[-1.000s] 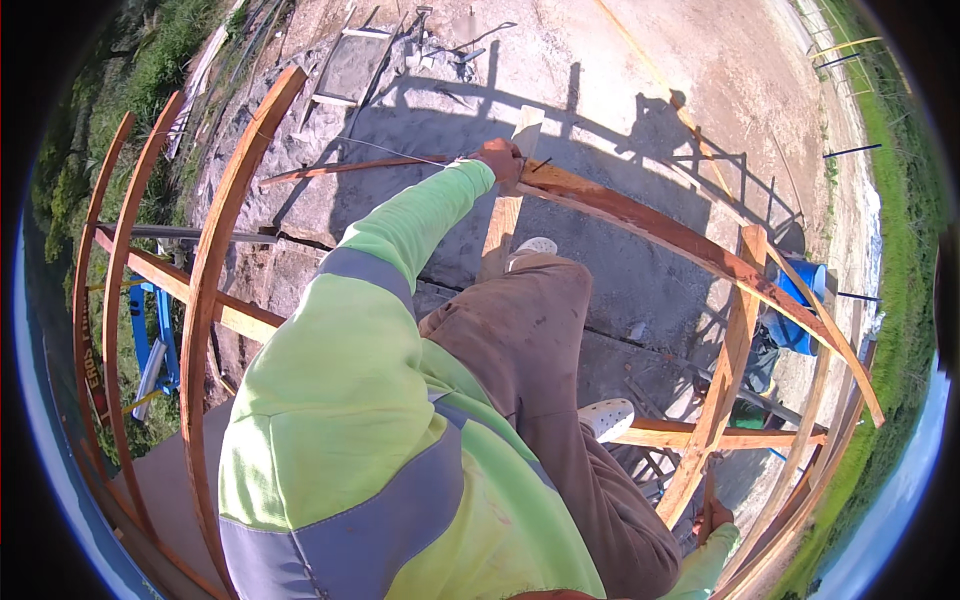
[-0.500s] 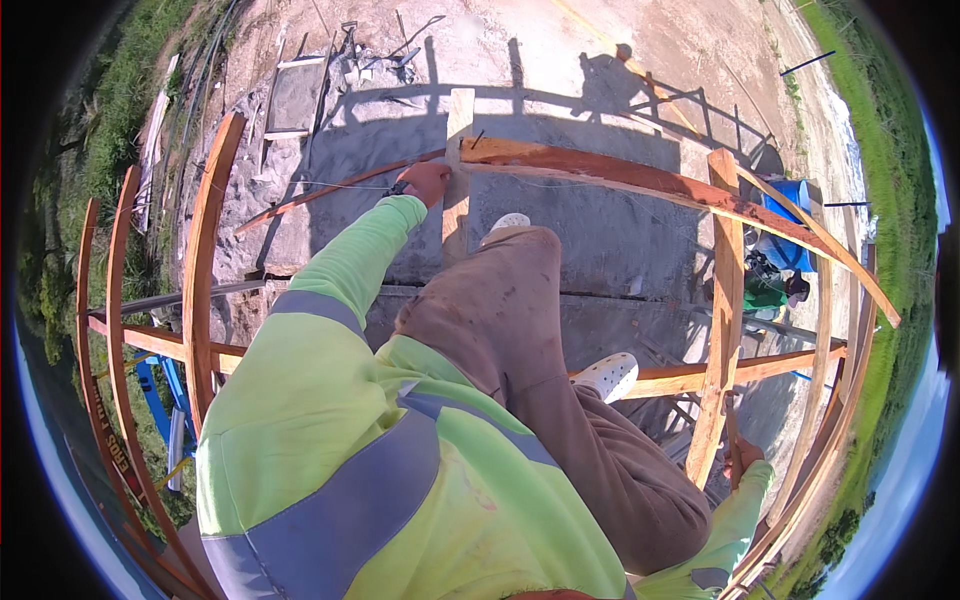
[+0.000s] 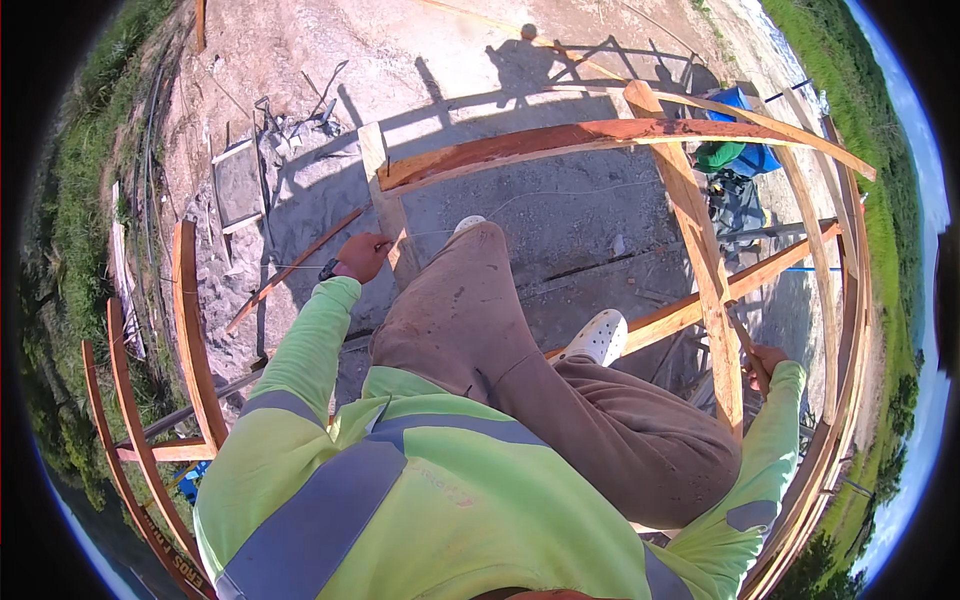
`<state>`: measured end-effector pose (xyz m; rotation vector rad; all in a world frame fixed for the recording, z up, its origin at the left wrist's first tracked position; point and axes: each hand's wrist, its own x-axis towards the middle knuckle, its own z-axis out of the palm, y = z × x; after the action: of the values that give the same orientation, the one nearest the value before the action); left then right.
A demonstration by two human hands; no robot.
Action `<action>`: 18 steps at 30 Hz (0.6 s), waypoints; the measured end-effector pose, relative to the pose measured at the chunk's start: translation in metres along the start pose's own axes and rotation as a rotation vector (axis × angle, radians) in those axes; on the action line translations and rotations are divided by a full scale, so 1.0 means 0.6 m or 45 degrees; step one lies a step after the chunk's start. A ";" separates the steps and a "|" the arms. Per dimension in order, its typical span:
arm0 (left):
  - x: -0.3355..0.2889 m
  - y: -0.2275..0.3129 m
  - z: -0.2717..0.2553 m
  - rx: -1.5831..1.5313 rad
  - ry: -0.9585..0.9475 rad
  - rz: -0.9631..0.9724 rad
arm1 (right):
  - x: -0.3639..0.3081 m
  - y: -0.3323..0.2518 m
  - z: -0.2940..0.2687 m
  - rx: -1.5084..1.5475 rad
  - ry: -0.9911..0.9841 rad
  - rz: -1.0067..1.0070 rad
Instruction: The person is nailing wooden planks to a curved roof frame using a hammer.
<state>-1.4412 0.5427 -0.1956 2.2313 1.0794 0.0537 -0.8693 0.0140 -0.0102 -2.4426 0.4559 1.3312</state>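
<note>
My left hand [image 3: 364, 257] is closed, fingertips pinched at the side of an upright wooden post [image 3: 384, 200]. A thin white string [image 3: 582, 192] runs across to this hand and appears pinched in it. A reddish wooden beam [image 3: 520, 151] meets the post just above. At the right, my right hand [image 3: 766, 368] is wrapped round a brown wooden-handled tool [image 3: 747, 341]. The tool's far end lies against a second timber post [image 3: 704, 278], and its head cannot be made out. My legs straddle a lower timber rail [image 3: 660, 322], with white clogs on my feet.
Curved-looking timber uprights [image 3: 190, 335] stand at the left and more boards [image 3: 850, 330] at the right. Below lies a grey concrete surface [image 3: 540, 225] with a loose wooden strip [image 3: 290, 272]. A blue container [image 3: 752, 158] and a person in green [image 3: 718, 155] are at the upper right.
My view has turned, so the frame sits differently in it. My left hand is lower on the post, below the beam. The right hand still holds the wooden-handled tool by the second post.
</note>
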 end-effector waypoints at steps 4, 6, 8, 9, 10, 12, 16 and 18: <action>-0.024 -0.036 0.024 0.047 0.036 -0.032 | -0.041 -0.034 0.047 0.104 0.030 -0.008; -0.033 -0.022 0.024 0.110 0.033 0.052 | -0.040 -0.028 0.050 0.159 0.003 -0.001; -0.038 0.002 0.009 0.172 0.045 0.101 | -0.047 -0.028 0.059 0.177 0.028 -0.029; -0.046 0.022 -0.005 0.155 0.002 0.088 | -0.053 -0.030 0.066 0.192 0.026 -0.025; -0.049 0.036 -0.017 0.137 -0.039 0.072 | -0.060 -0.033 0.072 0.182 0.036 -0.052; -0.043 0.042 -0.033 0.114 -0.053 0.122 | -0.055 -0.032 0.072 0.162 0.095 -0.053; -0.051 0.112 -0.099 0.107 -0.050 0.155 | -0.060 -0.055 0.079 0.000 0.123 -0.010; -0.052 0.136 -0.120 0.110 -0.069 0.175 | -0.056 -0.052 0.076 0.069 0.085 -0.037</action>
<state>-1.4274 0.5225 -0.0853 2.3680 0.9141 0.0052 -0.9074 0.0652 -0.0012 -2.4456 0.4653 1.2128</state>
